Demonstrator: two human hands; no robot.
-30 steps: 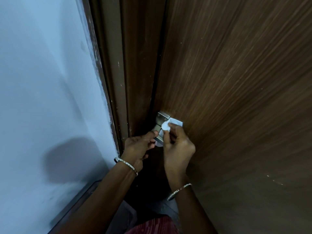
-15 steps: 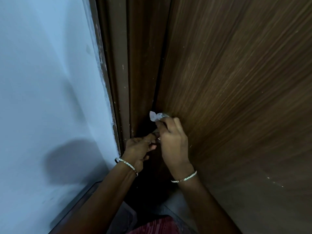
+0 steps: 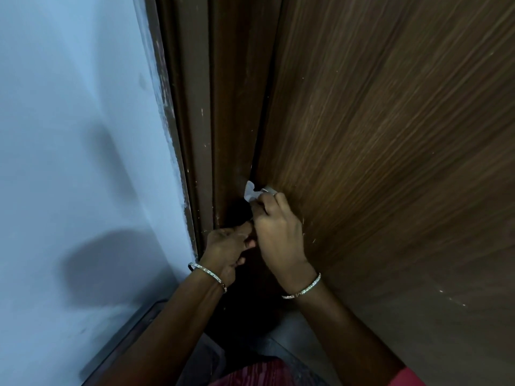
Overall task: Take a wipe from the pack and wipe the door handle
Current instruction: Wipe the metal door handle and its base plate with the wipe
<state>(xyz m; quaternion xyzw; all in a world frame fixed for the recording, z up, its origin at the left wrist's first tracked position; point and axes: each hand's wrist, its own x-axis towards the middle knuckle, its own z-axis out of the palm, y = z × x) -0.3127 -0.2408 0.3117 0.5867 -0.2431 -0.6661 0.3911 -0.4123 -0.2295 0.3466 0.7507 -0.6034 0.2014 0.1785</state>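
My right hand (image 3: 278, 232) pinches a small white wipe (image 3: 250, 193) and presses it over the metal door handle (image 3: 269, 189) at the left edge of the brown wooden door (image 3: 390, 135). Only a sliver of the handle's top shows above my fingers; the rest is hidden by my hand and the wipe. My left hand (image 3: 230, 245) is just below and to the left, fingers curled against the handle's lower end, which I cannot see clearly. The wipe pack is not in view.
A dark brown door frame (image 3: 195, 121) stands left of the door, with a pale blue wall (image 3: 83, 135) beyond it. Grey floor (image 3: 281, 344) and a bit of red clothing show at the bottom.
My right hand has slid the wipe from the handle's right side up and left over its top, covering the metal plate that showed earlier. My left hand has stayed in place.
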